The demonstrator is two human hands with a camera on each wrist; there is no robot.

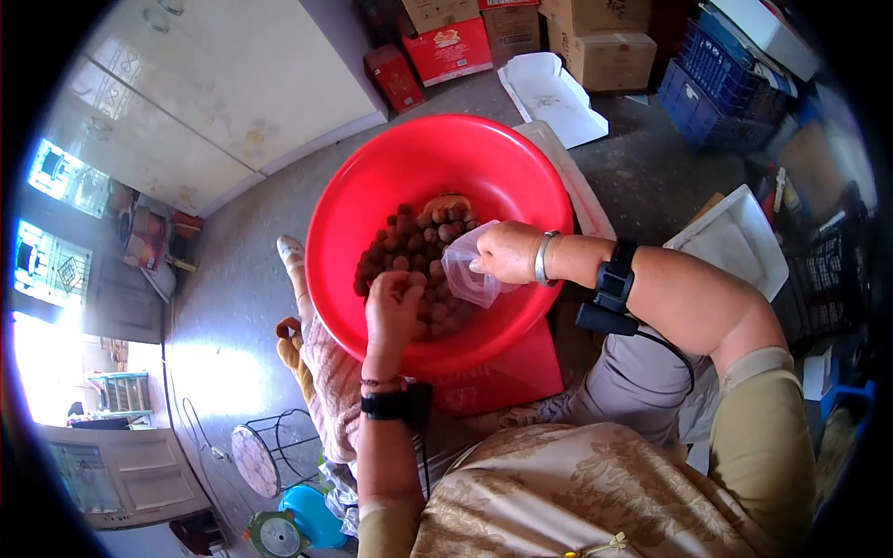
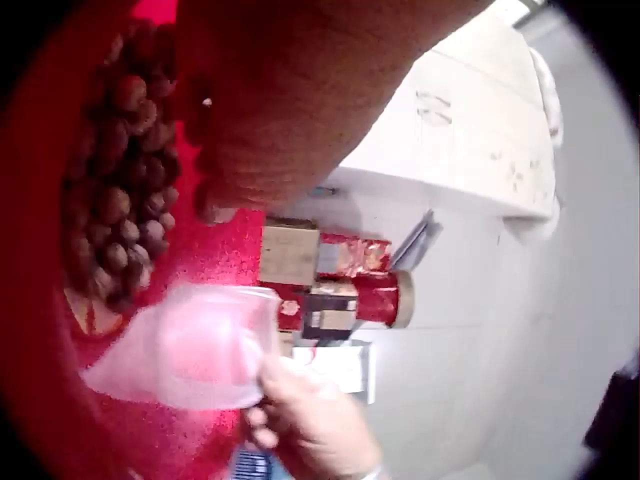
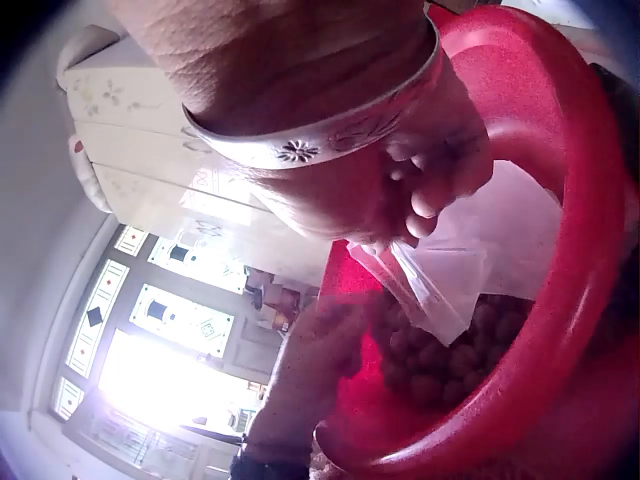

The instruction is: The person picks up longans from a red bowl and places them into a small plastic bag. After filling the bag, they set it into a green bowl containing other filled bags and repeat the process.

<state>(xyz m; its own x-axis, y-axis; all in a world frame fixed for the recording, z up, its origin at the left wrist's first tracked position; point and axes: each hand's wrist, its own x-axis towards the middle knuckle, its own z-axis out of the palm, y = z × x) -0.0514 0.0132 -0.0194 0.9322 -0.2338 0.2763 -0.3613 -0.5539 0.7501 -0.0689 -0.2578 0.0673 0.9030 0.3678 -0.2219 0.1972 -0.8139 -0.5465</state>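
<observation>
A big red plastic basin (image 1: 372,186) holds a pile of small brown round fruits (image 1: 409,246). My left hand (image 1: 393,299) reaches down into the pile with its fingers curled over some fruits; what it grips is hidden. My right hand (image 1: 507,253) pinches the rim of a small clear plastic bag (image 1: 465,274) and holds it open just above the pile, to the right of the left hand. In the left wrist view the bag (image 2: 190,345) hangs over the basin (image 2: 40,150) beside the fruits (image 2: 120,190). The right wrist view shows the fingers (image 3: 435,185) pinching the bag (image 3: 455,265).
The basin rests on a red box (image 1: 507,377) by my knees. Cardboard cartons (image 1: 605,46), red boxes (image 1: 446,51), white trays (image 1: 553,93) and blue crates (image 1: 707,93) stand on the floor beyond. A white cabinet (image 1: 214,93) is at the left, a scale (image 1: 279,532) and wire stand (image 1: 270,446) below.
</observation>
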